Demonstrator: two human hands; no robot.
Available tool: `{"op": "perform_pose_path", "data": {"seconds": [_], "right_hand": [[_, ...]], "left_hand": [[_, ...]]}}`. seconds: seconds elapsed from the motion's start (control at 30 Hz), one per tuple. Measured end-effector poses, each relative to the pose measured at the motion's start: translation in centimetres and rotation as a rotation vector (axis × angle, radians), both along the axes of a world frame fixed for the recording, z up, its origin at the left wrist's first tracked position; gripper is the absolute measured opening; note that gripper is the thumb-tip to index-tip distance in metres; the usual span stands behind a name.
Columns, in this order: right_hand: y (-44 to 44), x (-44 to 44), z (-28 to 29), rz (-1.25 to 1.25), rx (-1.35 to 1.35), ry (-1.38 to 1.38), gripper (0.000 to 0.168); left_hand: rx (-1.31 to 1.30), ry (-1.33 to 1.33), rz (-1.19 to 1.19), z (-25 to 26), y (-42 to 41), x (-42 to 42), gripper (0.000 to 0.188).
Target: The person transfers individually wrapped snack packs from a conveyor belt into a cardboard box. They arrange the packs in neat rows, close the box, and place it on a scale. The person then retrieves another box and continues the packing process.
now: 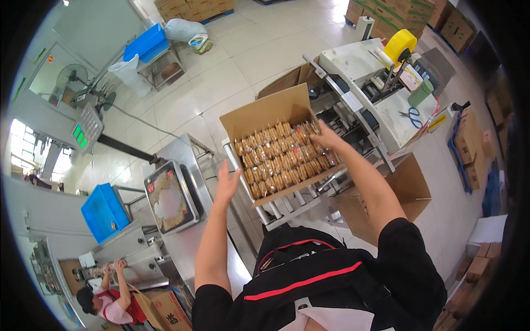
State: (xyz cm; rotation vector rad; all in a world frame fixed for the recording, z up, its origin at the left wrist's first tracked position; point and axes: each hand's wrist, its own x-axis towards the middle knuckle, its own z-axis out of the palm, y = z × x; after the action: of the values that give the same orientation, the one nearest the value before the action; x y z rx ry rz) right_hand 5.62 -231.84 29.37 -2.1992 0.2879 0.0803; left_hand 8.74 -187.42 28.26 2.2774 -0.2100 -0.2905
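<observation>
An open cardboard carton (269,107) rests on a roller conveyor (285,203) before me, its far flap raised. Rows of clear-wrapped biscuits (281,155) fill it. My left hand (227,182) is just off the carton's left side, fingers apart and holding nothing. At the opposite side, my right hand (329,136) spreads over the right edge, its thumb above the end packets. Whether it touches them I cannot tell.
A carton-sealing machine (352,58) with yellow tape (401,44) adjoins the conveyor; blue scissors (412,116) lie on it. At left, a weighing scale (172,198) sits on a steel table (186,153). Another person (112,304) works at lower left. An open carton (408,182) stands right.
</observation>
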Motion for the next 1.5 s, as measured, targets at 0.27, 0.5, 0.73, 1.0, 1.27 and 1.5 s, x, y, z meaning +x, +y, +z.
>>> {"op": "perform_pose_path", "data": {"seconds": [0.27,0.5,0.73,1.0,1.27,1.5], "right_hand": [[4.5,1.0,-3.4,0.455,-0.626,0.466,0.132],[0.8,-0.8,1.2,1.267,-0.556,0.623,0.145],[-0.6,7.7,1.8,1.286,-0.543,0.523,0.093],[2.0,9.1,-0.5,0.675,-0.659,0.002,0.072],[6.1,18.0,1.2,0.335,-0.614,-0.223,0.025],[4.2,0.7,-5.1,0.413,-0.55,-0.107,0.065]], "left_hand": [[0.716,-0.065,-0.581,-4.4,-10.8,1.0,0.093],[0.8,-0.082,-0.62,-2.0,-11.9,2.7,0.094],[0.478,0.306,-0.637,-1.1,-10.2,7.5,0.075],[0.626,-0.079,-0.475,-4.2,-9.5,2.3,0.115],[-0.096,0.259,0.112,-6.9,-8.9,1.1,0.146],[-0.586,0.539,0.325,-8.1,-6.3,2.3,0.132]]}}
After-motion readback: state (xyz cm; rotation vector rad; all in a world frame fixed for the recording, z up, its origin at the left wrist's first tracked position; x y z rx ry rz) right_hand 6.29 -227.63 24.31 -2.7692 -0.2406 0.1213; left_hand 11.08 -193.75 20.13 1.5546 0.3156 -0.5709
